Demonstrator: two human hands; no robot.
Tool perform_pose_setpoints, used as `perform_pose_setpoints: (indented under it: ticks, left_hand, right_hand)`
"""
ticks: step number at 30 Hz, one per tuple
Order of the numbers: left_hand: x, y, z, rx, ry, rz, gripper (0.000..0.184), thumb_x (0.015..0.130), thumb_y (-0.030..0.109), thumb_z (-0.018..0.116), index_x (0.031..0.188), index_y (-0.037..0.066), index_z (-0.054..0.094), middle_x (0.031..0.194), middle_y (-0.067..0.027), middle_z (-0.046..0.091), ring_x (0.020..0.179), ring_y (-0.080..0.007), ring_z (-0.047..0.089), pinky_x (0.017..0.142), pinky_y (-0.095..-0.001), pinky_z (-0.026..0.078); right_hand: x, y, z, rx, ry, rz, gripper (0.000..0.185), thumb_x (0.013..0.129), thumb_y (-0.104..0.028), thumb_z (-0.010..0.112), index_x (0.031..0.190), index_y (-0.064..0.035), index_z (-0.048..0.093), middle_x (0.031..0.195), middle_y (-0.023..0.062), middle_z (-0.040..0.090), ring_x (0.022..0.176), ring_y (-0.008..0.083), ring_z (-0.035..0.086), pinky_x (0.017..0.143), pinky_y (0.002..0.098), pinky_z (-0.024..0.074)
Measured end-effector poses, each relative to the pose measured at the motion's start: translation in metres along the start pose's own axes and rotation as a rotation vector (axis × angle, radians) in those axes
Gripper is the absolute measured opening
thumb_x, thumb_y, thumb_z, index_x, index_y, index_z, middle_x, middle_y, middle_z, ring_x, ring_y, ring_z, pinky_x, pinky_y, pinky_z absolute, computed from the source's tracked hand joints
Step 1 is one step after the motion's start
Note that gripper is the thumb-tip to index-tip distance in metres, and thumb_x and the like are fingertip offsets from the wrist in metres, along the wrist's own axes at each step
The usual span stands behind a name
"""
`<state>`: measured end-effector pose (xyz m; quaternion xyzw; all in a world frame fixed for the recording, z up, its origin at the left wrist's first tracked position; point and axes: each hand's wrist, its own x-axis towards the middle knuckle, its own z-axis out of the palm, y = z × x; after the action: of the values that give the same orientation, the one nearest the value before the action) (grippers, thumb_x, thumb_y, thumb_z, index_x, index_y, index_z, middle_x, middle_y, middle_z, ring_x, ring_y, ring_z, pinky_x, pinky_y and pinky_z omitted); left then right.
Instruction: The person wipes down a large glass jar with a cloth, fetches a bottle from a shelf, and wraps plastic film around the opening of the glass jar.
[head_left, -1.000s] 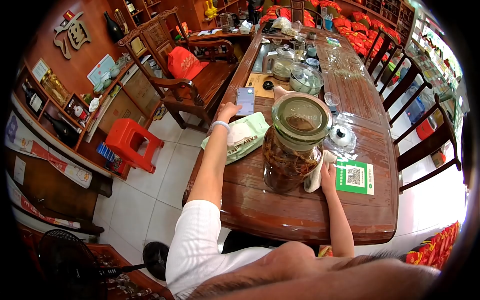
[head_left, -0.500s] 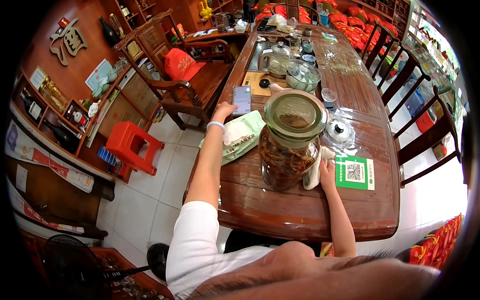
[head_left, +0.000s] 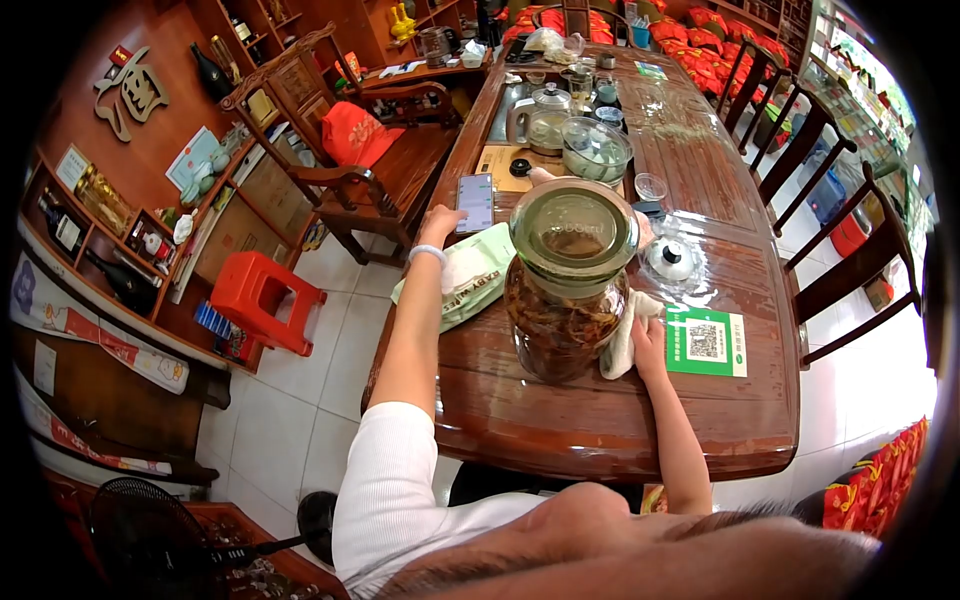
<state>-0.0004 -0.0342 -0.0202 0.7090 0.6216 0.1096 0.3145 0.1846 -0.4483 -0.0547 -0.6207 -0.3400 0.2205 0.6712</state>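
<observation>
Left hand at the phone, fingers touching its lower left edge. Can't tell from this angle whether they pinch it or just rest there. Phone lies flat near the left edge of the desk, screen lit.

Right hand has a pale cloth, fingers closed on its right side. Cloth is bunched against the lower right of the big glass jar.

Jar stands upright between the hands, glass lid on, dark stringy stuff inside. Main obstruction: it blocks the view of the desk right behind it. A pinkish thing pokes out past it, mostly hidden.

Green wipes pack lies under the left forearm's line, between phone and jar. Right of the cloth: green QR card, flat. Beyond that, a loose lid with black knob, on shiny plastic.

Further up: clear bowl, glass kettle, black cap on a brown board, small dish.

Off the desk: armchair with a red bag on the left, red stool on the floor, dark chairs along the right side.
</observation>
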Motion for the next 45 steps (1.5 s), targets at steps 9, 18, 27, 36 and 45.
perform_pose_setpoints:
  ticks: [9,18,27,36,45]
  left_hand:
    - [0.002,-0.003,0.000,0.027,-0.069,0.014,0.073,0.064,0.045,0.069,0.115,-0.005,0.053,0.127,-0.0247,0.043,0.119,-0.0334,0.043,0.097,-0.0389,0.036]
    - [0.016,-0.013,-0.002,0.007,-0.174,0.061,0.077,0.061,0.045,0.073,0.114,-0.007,0.052,0.126,-0.0263,0.043,0.114,-0.0348,0.047,0.093,-0.0379,0.040]
    - [-0.053,0.023,-0.009,0.215,0.054,0.016,0.090,0.065,0.063,0.063,0.114,-0.010,0.050,0.130,-0.0227,0.042,0.116,-0.0343,0.046,0.093,-0.0399,0.040]
    - [-0.026,0.012,-0.007,0.193,-0.079,0.017,0.106,0.061,0.074,0.056,0.125,-0.009,0.040,0.137,-0.0258,0.029,0.124,-0.0364,0.035,0.100,-0.0398,0.033]
    - [-0.025,0.023,-0.012,0.052,-0.072,0.030,0.098,0.062,0.073,0.055,0.118,-0.007,0.050,0.128,-0.0248,0.043,0.120,-0.0367,0.041,0.099,-0.0398,0.034]
  right_hand:
    - [0.000,-0.004,-0.001,-0.055,-0.057,-0.009,0.022,0.089,-0.014,0.048,0.103,0.0016,0.055,0.093,0.0033,0.058,0.084,0.0095,0.051,0.073,0.0247,0.0412]
    - [-0.001,-0.008,0.000,-0.053,-0.053,0.001,0.022,0.089,-0.015,0.048,0.100,0.0020,0.055,0.089,0.0030,0.059,0.080,0.0094,0.051,0.070,0.0251,0.0414]
    - [0.002,0.006,-0.004,-0.073,-0.059,-0.022,0.022,0.090,-0.017,0.048,0.100,0.0019,0.055,0.090,0.0028,0.059,0.080,0.0091,0.051,0.070,0.0252,0.0412]
    - [0.000,-0.010,0.002,-0.008,-0.016,-0.031,0.023,0.085,-0.015,0.052,0.096,0.0045,0.057,0.085,0.0059,0.061,0.078,0.0113,0.053,0.068,0.0275,0.0425]
    - [-0.002,-0.009,0.001,-0.049,-0.035,-0.003,0.023,0.089,-0.018,0.049,0.098,0.0026,0.057,0.088,0.0024,0.060,0.080,0.0091,0.051,0.070,0.0246,0.0414]
